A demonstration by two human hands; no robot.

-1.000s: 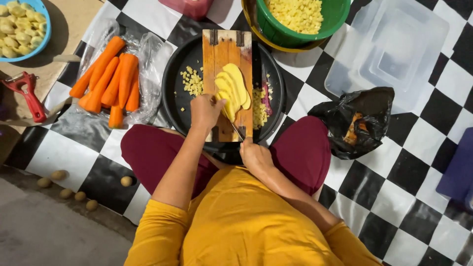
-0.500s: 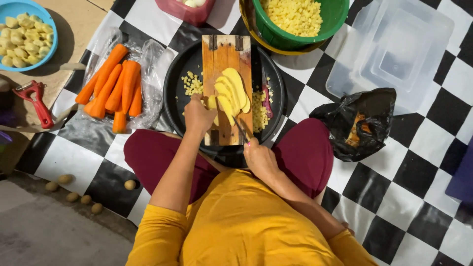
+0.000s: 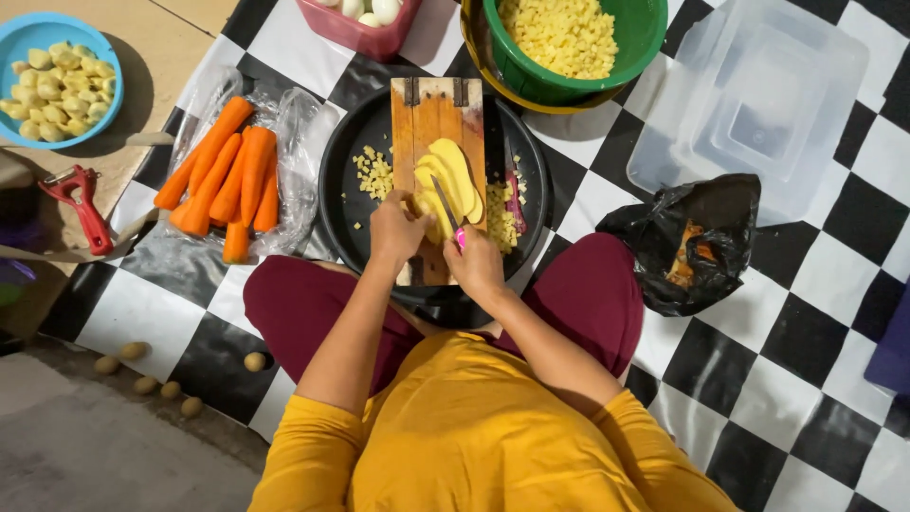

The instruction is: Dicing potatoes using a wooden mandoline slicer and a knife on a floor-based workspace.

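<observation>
On the board [image 3: 427, 109], the left hand [image 3: 398, 230] presses its fingers closed on the potato slices [image 3: 450, 180], while the right hand [image 3: 474, 261] grips a knife [image 3: 447, 210], blade touching the slices. Under the board sits a black pan [image 3: 336, 190] scattered with diced bits. Carrots [image 3: 223, 175] lie to the left on plastic; a green bowl [image 3: 645, 38] of cubes stands beyond.

The cutting board [image 3: 431, 123] is grained wood, the round tray [image 3: 341, 190] dark and matt, probably metal; the green bowl [image 3: 645, 38] is glossy plastic.
</observation>
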